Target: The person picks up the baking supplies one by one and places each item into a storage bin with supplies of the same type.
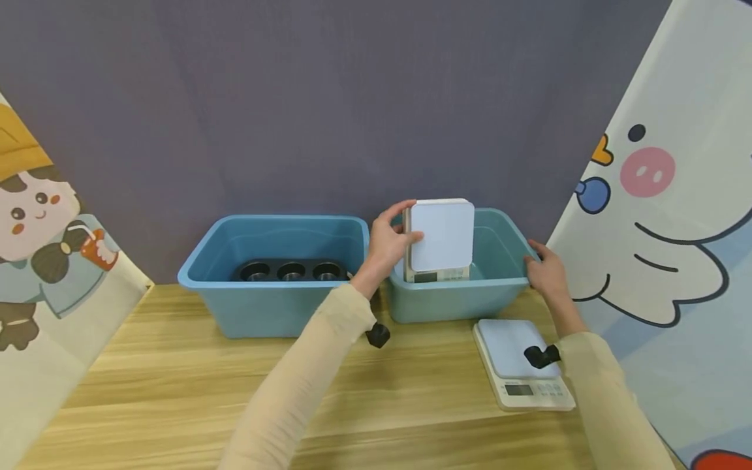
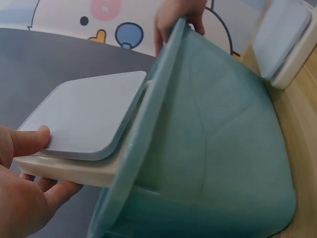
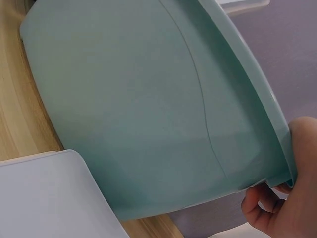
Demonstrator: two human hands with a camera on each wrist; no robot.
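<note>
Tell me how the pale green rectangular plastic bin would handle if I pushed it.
By itself, the bin is probably light for its size, since its walls look thin. Pushed high, it might tip, as its sides taper downward. It likely keeps its shape, given its flared rim.

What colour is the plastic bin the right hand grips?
Greyish teal. The plastic bin shows best in the right wrist view.
</note>
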